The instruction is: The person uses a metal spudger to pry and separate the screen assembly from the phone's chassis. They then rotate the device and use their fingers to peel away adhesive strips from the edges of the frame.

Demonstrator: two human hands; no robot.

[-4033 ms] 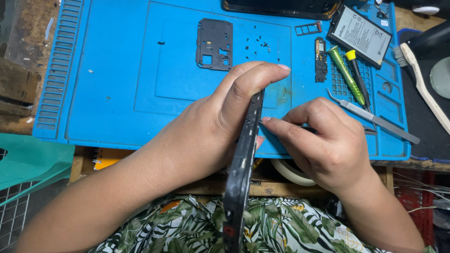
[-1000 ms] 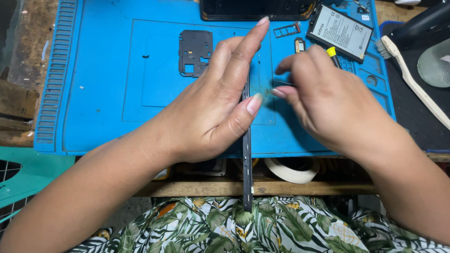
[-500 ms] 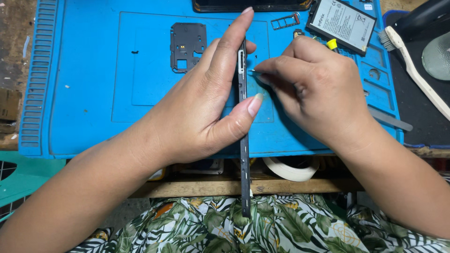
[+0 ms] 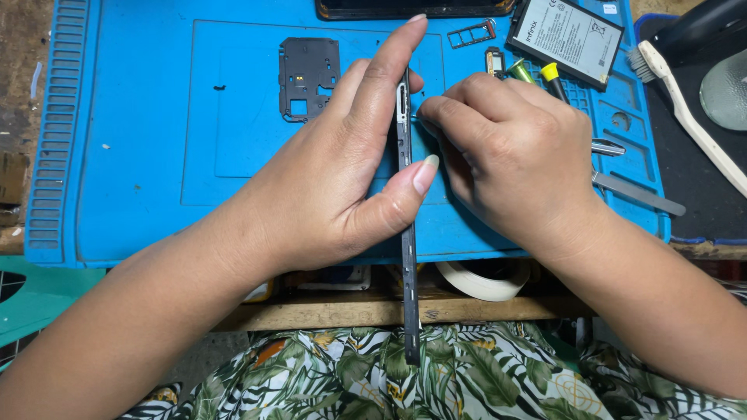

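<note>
**Phone held on edge over the mat**

Head view: left hand (image 4: pixel 327 187) is closed on the phone (image 4: pixel 406 257), held on its edge w/ thumb and long fingers, above the blue mat (image 4: pixel 140 155). Right hand (image 4: pixel 513 155) is pinched shut at the phone's side near the top; what it pinches I cannot tell. Risk, in my judgement: the thin phone can twist or slip from the grip, and a small part may drop onto the mat near the black cover plate (image 4: pixel 309 78).

The face of the thin dark phone frame (image 4: pixel 406 233) cannot be seen, since only its edge is presented (its left side is covered by the left hand (image 4: pixel 334 179)). Whatever is pinched by the right hand (image 4: pixel 506 155) is hidden behind its fingers (image 4: pixel 443 109). A dark device (image 4: pixel 412 8) is cut off by the top edge, and the roll of tape (image 4: pixel 482 278) is partly concealed under the blue mat (image 4: pixel 140 155).
</note>
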